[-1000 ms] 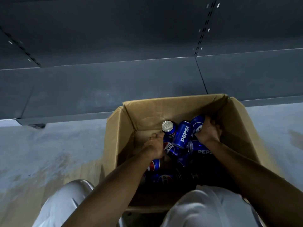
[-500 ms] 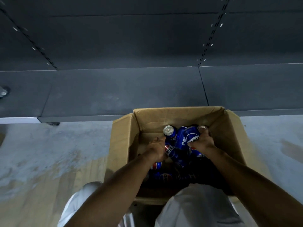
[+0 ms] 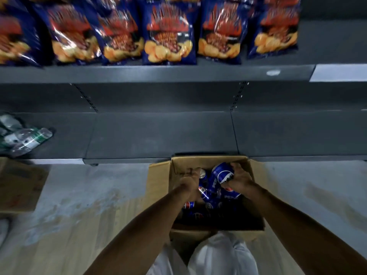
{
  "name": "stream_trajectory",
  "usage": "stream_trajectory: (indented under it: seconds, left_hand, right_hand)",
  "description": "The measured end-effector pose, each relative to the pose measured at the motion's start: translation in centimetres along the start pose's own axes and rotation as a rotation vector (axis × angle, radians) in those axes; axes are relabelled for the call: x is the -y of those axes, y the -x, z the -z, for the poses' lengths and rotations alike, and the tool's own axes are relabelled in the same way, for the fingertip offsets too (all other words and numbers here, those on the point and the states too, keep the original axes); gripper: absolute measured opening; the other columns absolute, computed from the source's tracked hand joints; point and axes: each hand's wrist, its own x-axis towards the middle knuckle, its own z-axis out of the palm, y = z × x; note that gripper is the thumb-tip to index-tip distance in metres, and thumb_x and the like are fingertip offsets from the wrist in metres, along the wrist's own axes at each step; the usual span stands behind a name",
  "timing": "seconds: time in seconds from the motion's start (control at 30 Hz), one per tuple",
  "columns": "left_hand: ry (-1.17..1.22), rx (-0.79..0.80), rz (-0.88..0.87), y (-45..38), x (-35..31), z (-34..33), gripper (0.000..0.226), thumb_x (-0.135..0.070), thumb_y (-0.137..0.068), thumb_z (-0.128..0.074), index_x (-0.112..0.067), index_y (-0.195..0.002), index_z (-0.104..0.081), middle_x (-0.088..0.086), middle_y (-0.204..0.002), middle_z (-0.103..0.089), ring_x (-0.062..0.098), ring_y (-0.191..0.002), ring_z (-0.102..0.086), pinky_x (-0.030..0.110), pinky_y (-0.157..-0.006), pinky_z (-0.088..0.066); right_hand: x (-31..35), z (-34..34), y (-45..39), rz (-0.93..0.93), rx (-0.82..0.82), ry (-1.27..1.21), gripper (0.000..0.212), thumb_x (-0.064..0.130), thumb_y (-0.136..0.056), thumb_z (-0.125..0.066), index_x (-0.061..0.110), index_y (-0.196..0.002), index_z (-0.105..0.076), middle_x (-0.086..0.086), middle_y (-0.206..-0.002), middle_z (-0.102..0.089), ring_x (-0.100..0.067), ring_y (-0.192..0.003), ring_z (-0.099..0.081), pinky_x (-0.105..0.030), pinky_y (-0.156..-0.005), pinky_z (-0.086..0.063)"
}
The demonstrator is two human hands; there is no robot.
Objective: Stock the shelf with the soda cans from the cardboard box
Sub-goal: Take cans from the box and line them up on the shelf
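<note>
My knees sit against the near wall of the cardboard box [image 3: 158, 187], which stands open on the pale floor [image 3: 95, 195] with its far edge just under the lip of the bottom shelf [image 3: 158, 135]. Floor lies open on both sides of the box. My right hand [image 3: 239, 180] is curled round a blue soda can [image 3: 222, 173], tilted and raised near the box's far right corner. My left hand [image 3: 189, 178] is curled down by a silver-topped can [image 3: 202, 173]; I cannot tell whether it grips it. More blue cans [image 3: 190, 206] lie jumbled in the box's bottom. The shelf board straight ahead is bare dark metal; plastic bottles [image 3: 23, 137] lie on its far left. A second carton [image 3: 19, 185] sits on the floor at left. Above, chip bags [image 3: 168, 36] line the upper shelf [image 3: 178, 73].
</note>
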Motion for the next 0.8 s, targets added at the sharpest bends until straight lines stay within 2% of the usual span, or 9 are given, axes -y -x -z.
stream_trajectory:
  seconds: [0.07,0.13,0.2,0.3,0.4,0.5,0.6,0.67,0.8]
  left_hand:
    - [0.033,0.047,0.034,1.9,-1.6,2.5,0.064,-0.03,-0.094,-0.056,-0.018,-0.149,-0.025,0.013,-0.147,-0.04,0.03,-0.131,-0.044,0.03,-0.095,-0.045]
    - [-0.003,0.074,0.054,4.1,-3.1,5.4,0.074,-0.024,-0.092,-0.06,-0.022,-0.151,-0.017,0.011,-0.151,-0.034,0.029,-0.136,-0.036,0.037,-0.108,-0.036]
    - [0.007,0.079,0.056,6.2,-4.8,8.1,0.076,-0.023,-0.09,-0.062,-0.016,-0.15,-0.018,0.013,-0.152,-0.031,0.03,-0.138,-0.032,0.038,-0.11,-0.033]
    - [-0.032,0.002,-0.06,9.2,-7.3,11.8,0.094,-0.017,-0.081,-0.071,-0.016,-0.152,-0.009,0.01,-0.159,-0.011,0.03,-0.144,-0.021,0.038,-0.115,-0.027]
    - [-0.051,-0.035,-0.108,11.2,-9.8,15.0,0.105,-0.012,-0.077,-0.075,-0.018,-0.153,-0.002,0.007,-0.161,-0.003,0.032,-0.145,-0.017,0.041,-0.117,-0.023]
    - [-0.067,-0.053,-0.155,13.0,-12.2,18.3,0.109,-0.017,-0.075,-0.077,-0.016,-0.153,0.0,0.007,-0.16,-0.005,0.031,-0.143,-0.018,0.042,-0.117,-0.024]
    - [-0.069,-0.088,-0.192,14.3,-14.1,21.1,0.106,-0.027,-0.074,-0.078,-0.014,-0.151,-0.007,0.008,-0.155,-0.018,0.03,-0.138,-0.026,0.04,-0.114,-0.028]
    - [-0.053,-0.104,-0.201,15.1,-15.3,22.7,0.102,-0.031,-0.074,-0.077,-0.013,-0.15,-0.012,0.009,-0.152,-0.024,0.029,-0.137,-0.029,0.037,-0.114,-0.028]
    - [-0.077,-0.093,-0.152,15.9,-16.6,25.1,0.108,-0.034,-0.074,-0.077,-0.009,-0.151,-0.006,0.01,-0.154,-0.022,0.029,-0.141,-0.025,0.037,-0.116,-0.026]
  right_hand:
    - [1.8,1.8,2.5,0.025,0.009,0.022,0.095,0.016,-0.063,-0.085,0.024,-0.141,-0.032,-0.009,-0.127,-0.055,-0.029,-0.109,-0.057,-0.039,-0.091,-0.05]
    - [3.5,3.6,4.8,0.059,0.013,0.054,0.095,0.017,-0.058,-0.086,0.023,-0.139,-0.035,-0.009,-0.123,-0.058,-0.027,-0.106,-0.059,-0.041,-0.089,-0.052]
    - [5.0,5.5,6.9,0.092,0.01,0.09,0.096,0.019,-0.055,-0.087,0.022,-0.137,-0.038,-0.008,-0.123,-0.059,-0.026,-0.106,-0.059,-0.039,-0.09,-0.051]
    - [7.5,8.5,10.6,0.145,0.018,0.173,0.105,0.021,-0.051,-0.089,0.025,-0.141,-0.036,-0.005,-0.13,-0.055,-0.025,-0.113,-0.056,-0.04,-0.095,-0.049]
    - [10.0,11.9,14.6,0.203,0.084,0.245,0.107,0.011,-0.061,-0.085,0.025,-0.148,-0.024,-0.007,-0.141,-0.045,-0.027,-0.124,-0.049,-0.04,-0.101,-0.045]
    - [12.2,15.4,17.6,0.265,0.12,0.334,0.108,0.01,-0.066,-0.082,0.028,-0.15,-0.018,-0.007,-0.146,-0.039,-0.027,-0.127,-0.046,-0.035,-0.1,-0.044]
    - [14.5,18.2,19.8,0.341,0.1,0.43,0.108,0.012,-0.067,-0.082,0.029,-0.15,-0.016,-0.007,-0.149,-0.035,-0.027,-0.131,-0.041,-0.038,-0.104,-0.041]
    - [16.1,19.9,21.3,0.382,0.099,0.466,0.105,0.011,-0.067,-0.081,0.028,-0.149,-0.018,-0.008,-0.147,-0.038,-0.027,-0.13,-0.043,-0.04,-0.102,-0.044]
    - [19.2,22.7,23.2,0.449,0.139,0.557,0.102,0.008,-0.066,-0.081,0.024,-0.148,-0.022,-0.006,-0.142,-0.042,-0.026,-0.124,-0.048,-0.035,-0.095,-0.048]
